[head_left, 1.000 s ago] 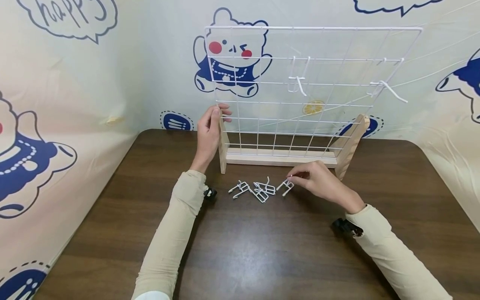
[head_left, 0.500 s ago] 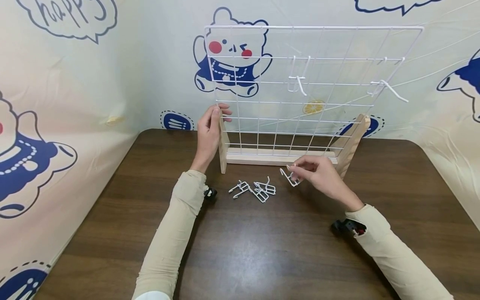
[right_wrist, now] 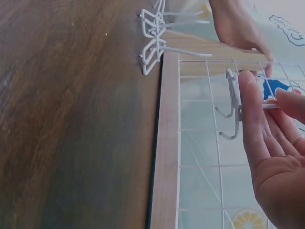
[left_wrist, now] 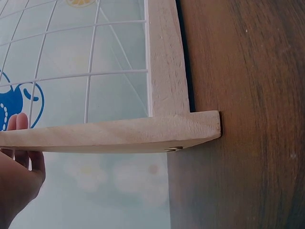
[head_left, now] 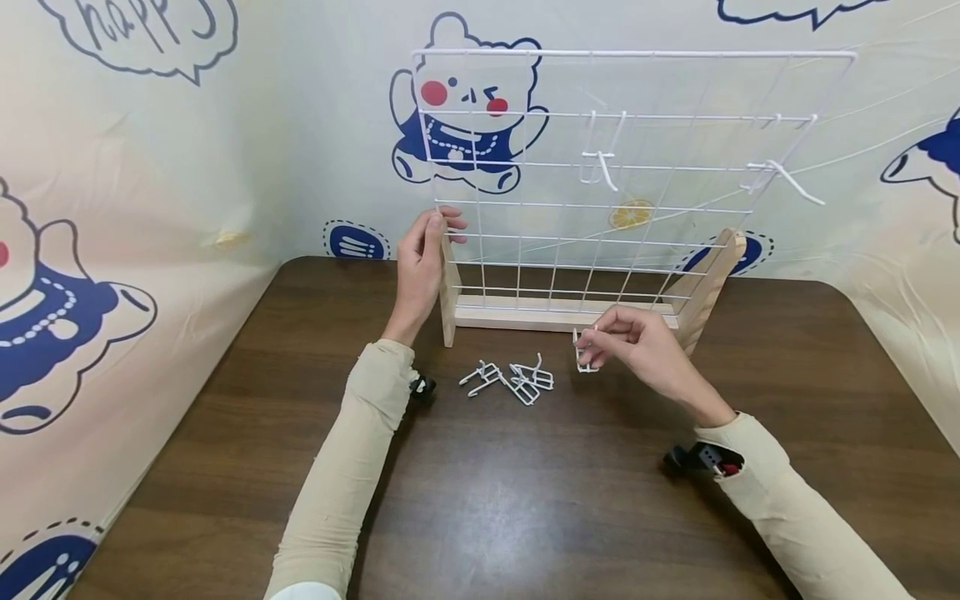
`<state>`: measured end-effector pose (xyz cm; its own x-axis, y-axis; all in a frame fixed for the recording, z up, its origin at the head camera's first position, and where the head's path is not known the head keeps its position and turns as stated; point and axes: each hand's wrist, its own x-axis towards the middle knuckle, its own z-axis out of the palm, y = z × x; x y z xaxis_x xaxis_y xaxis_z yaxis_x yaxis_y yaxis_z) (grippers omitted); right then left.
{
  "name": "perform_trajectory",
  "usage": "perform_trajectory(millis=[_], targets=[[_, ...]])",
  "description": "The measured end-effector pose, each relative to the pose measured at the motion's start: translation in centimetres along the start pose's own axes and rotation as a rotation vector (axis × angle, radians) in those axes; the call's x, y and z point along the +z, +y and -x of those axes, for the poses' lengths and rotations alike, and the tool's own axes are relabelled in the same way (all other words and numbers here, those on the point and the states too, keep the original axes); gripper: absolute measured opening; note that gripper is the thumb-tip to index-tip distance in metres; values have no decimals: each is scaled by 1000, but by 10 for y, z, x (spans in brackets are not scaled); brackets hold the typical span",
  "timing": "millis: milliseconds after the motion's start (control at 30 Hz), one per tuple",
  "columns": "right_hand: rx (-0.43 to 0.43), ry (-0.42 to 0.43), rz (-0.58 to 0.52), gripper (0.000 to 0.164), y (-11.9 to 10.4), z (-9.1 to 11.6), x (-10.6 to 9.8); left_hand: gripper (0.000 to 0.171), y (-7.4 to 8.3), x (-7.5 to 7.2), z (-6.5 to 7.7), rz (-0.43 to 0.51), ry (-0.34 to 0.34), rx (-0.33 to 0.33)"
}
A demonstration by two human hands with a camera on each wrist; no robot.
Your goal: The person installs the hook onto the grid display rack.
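My left hand (head_left: 418, 271) grips the left wooden upright (head_left: 450, 304) of a rack that carries a white wire grid panel (head_left: 675, 55). In the left wrist view, fingertips (left_wrist: 21, 121) show past the far side of that upright (left_wrist: 105, 134). My right hand (head_left: 641, 337) pinches a white wire hook (head_left: 587, 368) in front of the rack's base. The right wrist view shows the thumb and fingers on the prong of this hook (right_wrist: 237, 105), with its two curled ends pointing away from the palm. Beside it on the table lie several loose white hooks (head_left: 527, 385).
Two white hooks hang on the grid, one at the upper middle (head_left: 604, 167) and one near the right edge (head_left: 787, 179). A wooden base bar (head_left: 525, 317) joins the uprights on the brown table (head_left: 480, 500). Behind stands a patterned cloth backdrop (head_left: 315, 150).
My right hand has lifted a hook from the table, right of the pile, and turned it so its curled ends point up. The left hand keeps its place on the upright.
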<state>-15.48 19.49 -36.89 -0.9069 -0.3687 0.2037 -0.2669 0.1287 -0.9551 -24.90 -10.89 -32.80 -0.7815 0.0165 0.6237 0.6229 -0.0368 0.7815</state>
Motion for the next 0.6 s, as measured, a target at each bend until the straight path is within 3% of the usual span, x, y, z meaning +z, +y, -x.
perform_trajectory(millis=[300, 600], targets=[[-47, 36, 118, 4, -9, 2, 2, 33, 1, -1, -1, 12, -16, -3], [-145, 64, 162, 3, -43, 8, 14, 32, 4, -3, 1, 17, -19, -6]])
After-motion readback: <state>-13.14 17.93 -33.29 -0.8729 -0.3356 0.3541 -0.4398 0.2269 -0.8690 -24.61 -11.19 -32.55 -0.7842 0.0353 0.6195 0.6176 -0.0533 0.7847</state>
